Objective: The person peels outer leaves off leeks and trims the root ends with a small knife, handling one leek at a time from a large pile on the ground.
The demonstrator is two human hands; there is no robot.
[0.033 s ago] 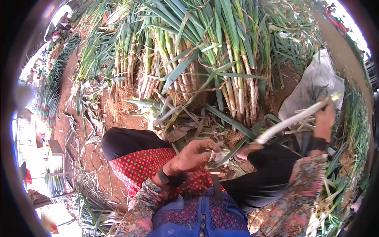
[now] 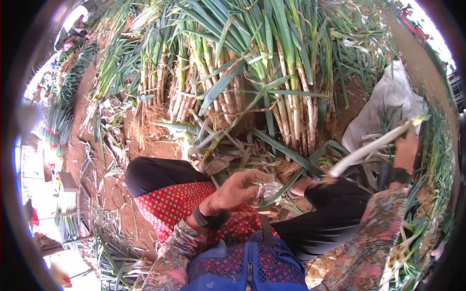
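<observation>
My right hand (image 2: pixel 407 144), out to the right, grips a long green onion (image 2: pixel 370 146). Its peeled white shaft slants down to the left, the root end (image 2: pixel 330 179) near my knee. Over my lap, my left hand (image 2: pixel 239 189) is closed in a pinch on pale, thin onion skin (image 2: pixel 270 189). A green leaf (image 2: pixel 284 188) runs beside that skin; whether it is held too, I cannot tell. Ahead of me, a thick stand of unpeeled green onions (image 2: pixel 296 106) has its roots toward me and its tops pointing away.
Shed leaves and skins (image 2: pixel 228 155) litter the brown soil (image 2: pixel 138 169). At the right lies a whitish plastic sack (image 2: pixel 383 99), with more onions (image 2: pixel 429 165) along the far right. Tied onion bundles (image 2: pixel 59 126) line the left. My bent legs (image 2: pixel 330 213) frame the work area.
My right hand and the green onion have moved a little farther right, away from my left hand. My left hand stays nearly in place, with more of the pale skin showing at its fingers.
</observation>
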